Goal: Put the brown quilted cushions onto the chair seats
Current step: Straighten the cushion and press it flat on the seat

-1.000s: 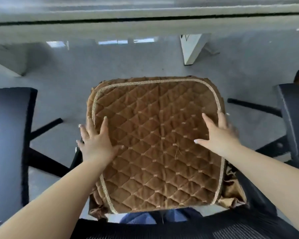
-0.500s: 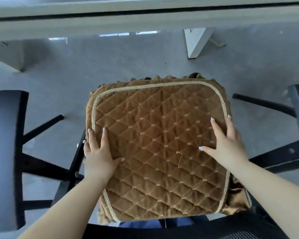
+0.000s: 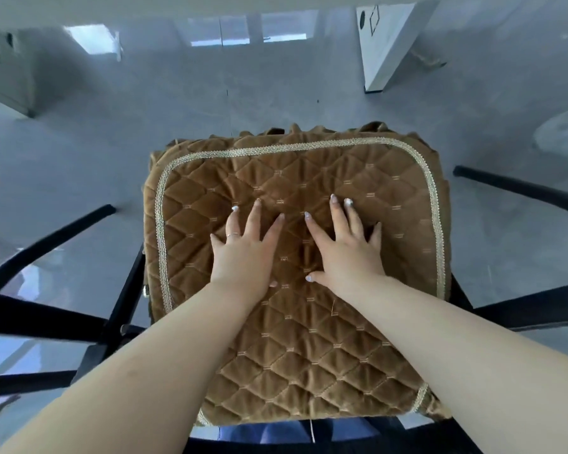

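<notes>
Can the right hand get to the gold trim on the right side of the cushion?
Probably yes. The right hand lies flat near the middle of the cushion, and only bare quilted fabric lies between it and the gold trim. Nothing blocks the way.

There is one view only, worn on the person's head. It looks steeply down, close over the cushion [image 3: 295, 257] and floor [image 3: 177, 103].
</notes>
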The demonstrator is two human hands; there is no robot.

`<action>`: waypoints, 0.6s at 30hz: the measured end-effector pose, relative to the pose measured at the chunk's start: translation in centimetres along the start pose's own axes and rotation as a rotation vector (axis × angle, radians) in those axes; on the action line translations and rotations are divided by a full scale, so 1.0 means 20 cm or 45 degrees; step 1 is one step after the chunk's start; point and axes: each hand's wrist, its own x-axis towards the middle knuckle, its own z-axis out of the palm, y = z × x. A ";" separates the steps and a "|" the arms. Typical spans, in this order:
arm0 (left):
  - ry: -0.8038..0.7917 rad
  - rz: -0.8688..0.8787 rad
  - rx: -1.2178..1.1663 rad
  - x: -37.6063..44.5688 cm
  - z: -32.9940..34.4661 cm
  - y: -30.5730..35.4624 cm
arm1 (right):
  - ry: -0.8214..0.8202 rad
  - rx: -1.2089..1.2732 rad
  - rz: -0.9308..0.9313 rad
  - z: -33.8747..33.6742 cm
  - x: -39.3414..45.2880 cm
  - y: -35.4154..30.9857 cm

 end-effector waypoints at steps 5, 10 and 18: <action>0.051 -0.019 -0.026 -0.08 0.00 0.02 | 0.020 0.042 -0.030 -0.05 -0.06 0.00; -0.061 -0.006 -0.115 -0.35 0.13 0.05 | -0.149 0.085 -0.056 0.05 -0.35 0.00; -0.164 -0.037 -0.068 -0.35 0.31 0.07 | -0.249 -0.057 -0.030 0.26 -0.39 0.00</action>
